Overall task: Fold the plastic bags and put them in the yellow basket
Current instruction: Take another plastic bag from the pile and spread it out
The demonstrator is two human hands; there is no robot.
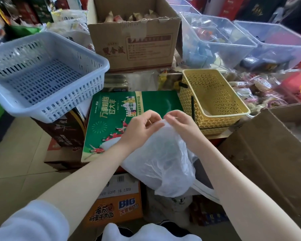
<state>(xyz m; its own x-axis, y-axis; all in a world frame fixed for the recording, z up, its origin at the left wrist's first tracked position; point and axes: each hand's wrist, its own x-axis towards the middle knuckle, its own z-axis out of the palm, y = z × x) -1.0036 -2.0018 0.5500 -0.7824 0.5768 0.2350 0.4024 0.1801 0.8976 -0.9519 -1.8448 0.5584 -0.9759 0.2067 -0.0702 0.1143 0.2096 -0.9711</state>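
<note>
Two hands pinch the top of one thin plastic bag over stacked cartons in a crowded shop.

The left hand point(140, 126) and right hand point(180, 123) are both closed on the upper edge of a translucent white plastic bag point(161, 160), crinkled and limp, hanging between the forearms above a glossy green printed box point(111, 122). Just right of that box and beyond the hands sits the yellow basket point(214, 100), rigid plastic with a patterned cut-out wall; what lies in it cannot be told. At far left a pale blue slotted plastic basket point(42, 73) rests on a dark carton. One open brown corrugated cardboard box point(135, 39) stands at the far centre, two clear plastic bins point(233, 37) at far right. Pale floor tiles point(16, 162) show at left.
</note>
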